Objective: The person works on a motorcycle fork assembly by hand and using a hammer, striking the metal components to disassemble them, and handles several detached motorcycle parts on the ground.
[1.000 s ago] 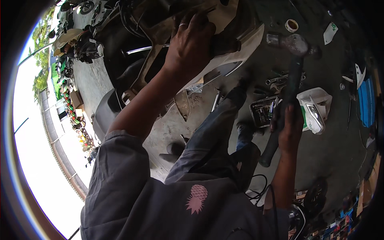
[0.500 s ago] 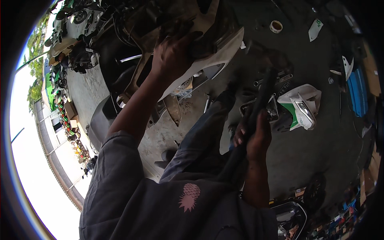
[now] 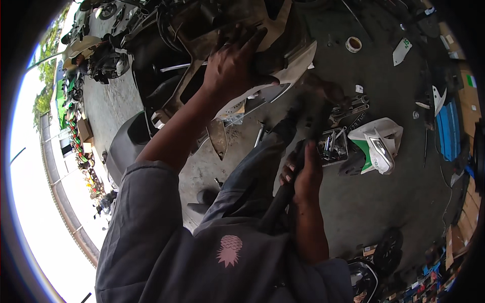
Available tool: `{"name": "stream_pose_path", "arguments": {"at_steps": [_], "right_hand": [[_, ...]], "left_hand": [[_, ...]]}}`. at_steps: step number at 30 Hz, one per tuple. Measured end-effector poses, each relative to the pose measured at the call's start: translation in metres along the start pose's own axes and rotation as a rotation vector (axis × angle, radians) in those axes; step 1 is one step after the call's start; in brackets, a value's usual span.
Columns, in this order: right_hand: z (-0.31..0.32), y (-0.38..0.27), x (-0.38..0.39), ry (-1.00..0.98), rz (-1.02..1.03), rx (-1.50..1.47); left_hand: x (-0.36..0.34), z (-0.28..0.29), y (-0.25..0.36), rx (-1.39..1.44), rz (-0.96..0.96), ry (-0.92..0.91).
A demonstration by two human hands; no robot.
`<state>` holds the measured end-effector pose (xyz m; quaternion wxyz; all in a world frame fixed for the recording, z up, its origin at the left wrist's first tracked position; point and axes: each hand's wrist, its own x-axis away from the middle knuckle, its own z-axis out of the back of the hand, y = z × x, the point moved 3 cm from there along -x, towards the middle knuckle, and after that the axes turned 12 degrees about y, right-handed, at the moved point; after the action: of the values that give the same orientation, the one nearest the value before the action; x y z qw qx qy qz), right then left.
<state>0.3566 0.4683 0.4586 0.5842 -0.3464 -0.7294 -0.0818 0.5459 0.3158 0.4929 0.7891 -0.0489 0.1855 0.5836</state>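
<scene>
The bike (image 3: 194,31), ahead, seemed partly stripped; what was left, I could not tell. The left hand (image 3: 227,68) lay spread on it; the right hand (image 3: 308,177) gripped the hammer (image 3: 279,204) near it.

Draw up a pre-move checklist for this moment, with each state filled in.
1. Right hand closed around the hammer handle: ok.
2. Left hand on the dusty body panel, fingers spread: ok.
3. Left hand apart from the hammer head: ok, a gap shows.
4. Hammer head clear of the pale panel: cannot tell, blurred.
5. Floor free of loose tools: not ok; wrenches lie beyond the tool tray.
</scene>
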Motion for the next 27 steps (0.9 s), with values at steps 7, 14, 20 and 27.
{"name": "stream_pose_path", "arguments": {"at_steps": [7, 14, 20, 27], "right_hand": [[0.046, 0.0, -0.001, 0.146, 0.119, -0.044], [0.052, 0.009, 0.006, 0.107, 0.147, 0.028], [0.054, 0.018, 0.004, 0.054, 0.119, 0.04], [0.051, 0.021, 0.004, 0.127, 0.086, 0.075]], "left_hand": [[0.001, -0.01, -0.003, 0.011, 0.114, -0.161], [-0.001, -0.012, -0.013, 0.007, 0.034, -0.242], [-0.007, 0.0, -0.004, 0.031, 0.075, -0.323], [-0.012, 0.011, 0.004, 0.057, 0.095, -0.411]]}}
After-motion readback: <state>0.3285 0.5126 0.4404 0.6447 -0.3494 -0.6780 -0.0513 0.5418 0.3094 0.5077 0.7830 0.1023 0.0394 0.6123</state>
